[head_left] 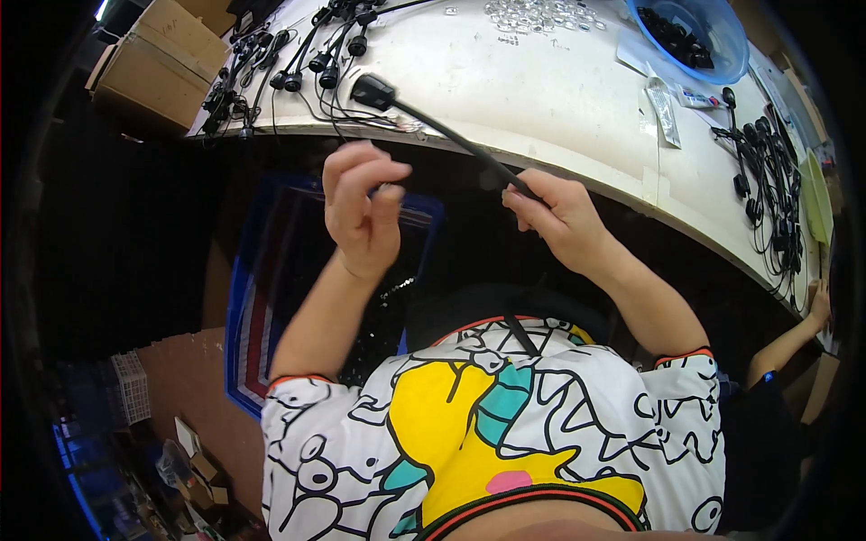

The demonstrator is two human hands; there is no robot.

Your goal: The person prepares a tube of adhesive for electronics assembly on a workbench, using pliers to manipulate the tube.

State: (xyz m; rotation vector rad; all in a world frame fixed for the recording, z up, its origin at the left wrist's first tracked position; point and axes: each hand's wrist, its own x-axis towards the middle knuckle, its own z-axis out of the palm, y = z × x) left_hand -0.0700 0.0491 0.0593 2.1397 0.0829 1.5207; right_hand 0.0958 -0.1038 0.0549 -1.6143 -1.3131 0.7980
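Now my right hand (561, 216) pinches a black cable (460, 140), which runs toward eleven o'clock to its socket head (373, 91) above the white table (541, 99). My left hand (361, 203) is raised at nine o'clock of the right, thumb and forefinger pressed on something small I cannot make out. A blue bowl (722, 41) sits at one o'clock.

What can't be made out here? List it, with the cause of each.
Head view only:
- Whatever the left hand pinches: too small, covered by curled fingers.
- The black cable below the right hand: lost against dark lap.
- Blue bowl contents: cut by the top edge, dark, small.
- Clear parts on the white table: too small.
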